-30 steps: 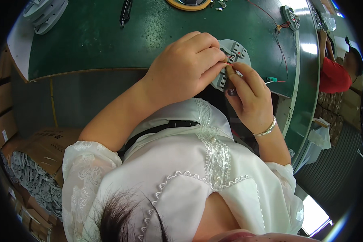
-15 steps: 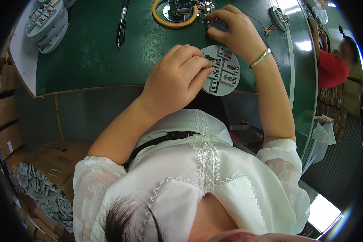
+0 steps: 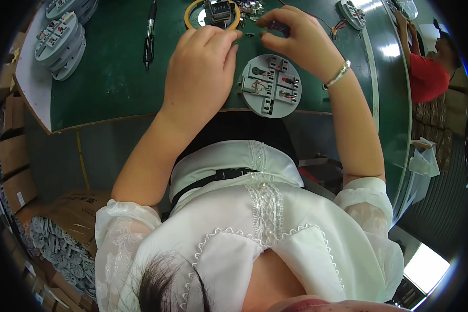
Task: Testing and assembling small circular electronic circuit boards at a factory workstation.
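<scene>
Round plate [image 3: 273,89], without long axis, is flanked by both hands: left hand [image 3: 200,70] far-left, hold indeterminable; right hand [image 3: 306,42] far-right, dark object [image 3: 280,28] gripped.

Round base [image 3: 260,101] pale grey, dotted red and black with small parts [image 3: 288,80]. Worktop [image 3: 109,67] green. Ring [image 3: 187,16] yellow-orange, block [image 3: 219,11] black. Pen [image 3: 149,44] black, bracelet [image 3: 338,74] silvery. On my feed I read blouse [image 3: 307,208] as white: lacy strip [image 3: 268,216] down front, wavy collar trim [image 3: 197,255]. Belt [image 3: 216,178] black. Co-worker's shirt [image 3: 429,80] red, carton [image 3: 70,210] brown.
</scene>
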The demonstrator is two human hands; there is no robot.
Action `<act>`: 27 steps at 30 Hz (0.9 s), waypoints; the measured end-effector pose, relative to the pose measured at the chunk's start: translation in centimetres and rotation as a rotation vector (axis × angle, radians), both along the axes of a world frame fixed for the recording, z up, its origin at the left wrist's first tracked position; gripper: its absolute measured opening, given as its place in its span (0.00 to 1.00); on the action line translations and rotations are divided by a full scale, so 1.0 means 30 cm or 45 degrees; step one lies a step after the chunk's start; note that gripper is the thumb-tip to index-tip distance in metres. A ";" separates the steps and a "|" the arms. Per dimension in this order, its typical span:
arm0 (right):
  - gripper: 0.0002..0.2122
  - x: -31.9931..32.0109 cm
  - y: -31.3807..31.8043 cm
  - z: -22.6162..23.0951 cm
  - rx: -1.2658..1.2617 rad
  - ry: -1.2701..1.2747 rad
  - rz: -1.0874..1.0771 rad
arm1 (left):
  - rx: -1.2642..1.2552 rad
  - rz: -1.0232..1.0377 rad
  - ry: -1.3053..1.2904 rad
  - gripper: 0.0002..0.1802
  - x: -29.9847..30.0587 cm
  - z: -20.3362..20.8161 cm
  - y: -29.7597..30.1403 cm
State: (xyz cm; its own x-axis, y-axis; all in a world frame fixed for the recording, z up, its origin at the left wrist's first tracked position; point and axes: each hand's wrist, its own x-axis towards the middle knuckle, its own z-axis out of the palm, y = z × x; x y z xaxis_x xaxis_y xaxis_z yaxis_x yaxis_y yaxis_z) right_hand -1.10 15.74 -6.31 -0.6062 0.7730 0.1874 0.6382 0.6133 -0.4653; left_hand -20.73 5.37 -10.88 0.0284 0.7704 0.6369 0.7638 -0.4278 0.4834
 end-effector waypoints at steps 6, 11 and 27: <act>0.14 0.022 0.055 -0.084 0.057 -0.087 0.035 | -0.052 -0.056 -0.019 0.11 0.043 -0.026 0.029; 0.12 0.051 -0.059 0.087 -0.637 0.156 0.016 | 0.261 -0.140 0.110 0.12 0.055 0.009 0.039; 0.05 0.108 -0.346 -0.076 -0.491 0.811 -0.302 | -0.055 -0.278 -0.334 0.10 0.082 -0.034 -0.098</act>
State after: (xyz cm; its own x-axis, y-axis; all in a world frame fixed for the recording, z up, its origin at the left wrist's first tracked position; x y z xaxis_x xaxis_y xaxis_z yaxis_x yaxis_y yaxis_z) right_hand 2.14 5.35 -8.59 -0.2824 0.9497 0.1353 0.2701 0.2140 -0.9387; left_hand -18.26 2.43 -11.90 0.0350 0.7905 0.6114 0.5034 -0.5425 0.6725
